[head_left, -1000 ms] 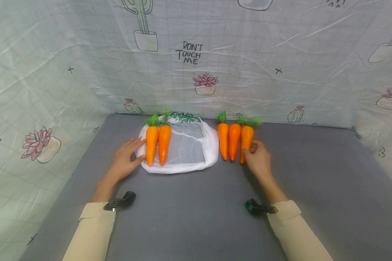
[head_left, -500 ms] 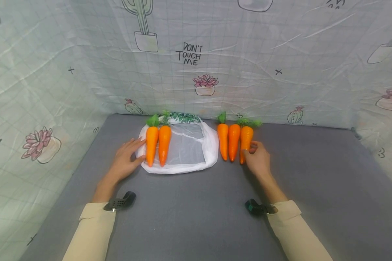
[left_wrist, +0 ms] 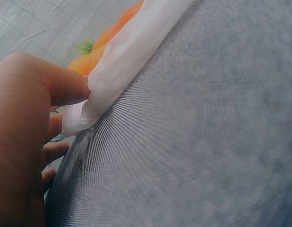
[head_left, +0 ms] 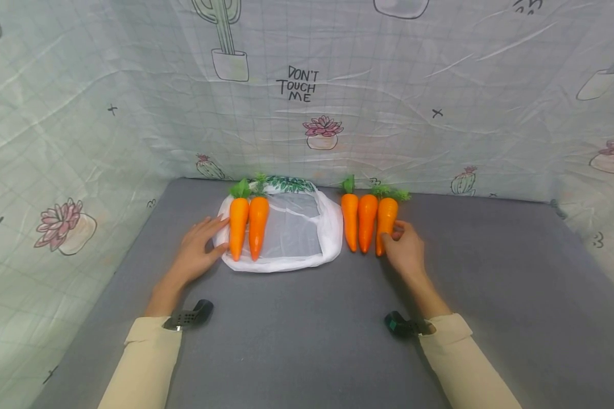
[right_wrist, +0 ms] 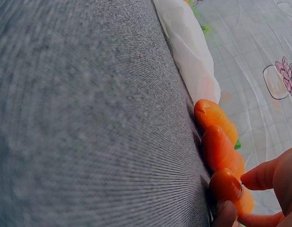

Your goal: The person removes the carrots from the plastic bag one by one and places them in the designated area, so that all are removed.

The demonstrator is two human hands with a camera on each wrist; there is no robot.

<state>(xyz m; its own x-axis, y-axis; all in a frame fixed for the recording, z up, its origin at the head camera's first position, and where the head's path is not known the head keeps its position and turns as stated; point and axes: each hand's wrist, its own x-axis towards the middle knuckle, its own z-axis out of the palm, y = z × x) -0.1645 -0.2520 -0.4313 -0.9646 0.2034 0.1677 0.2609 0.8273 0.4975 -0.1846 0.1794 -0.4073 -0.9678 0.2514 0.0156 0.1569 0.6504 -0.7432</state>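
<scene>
A white plastic bag (head_left: 330, 230) with green print lies flat on the grey table. Two orange toy carrots (head_left: 238, 227) with green tops lie side by side on its left part. My left hand (head_left: 196, 250) rests at the bag's left edge, thumb and fingers spread apart; in the left wrist view, the thumb (left_wrist: 73, 89) touches the white plastic. Right of the bag, three more carrots (head_left: 366, 224) lie in a row. With thumb and fingers, my right hand (head_left: 405, 247) pinches the rightmost carrot (head_left: 387, 213) near its tip, still on the table.
Behind the table (head_left: 297, 341) hangs a pale curtain (head_left: 378, 85) printed with cacti, which also covers both sides. Each wrist carries a black strap device, such as the left one (head_left: 189, 317).
</scene>
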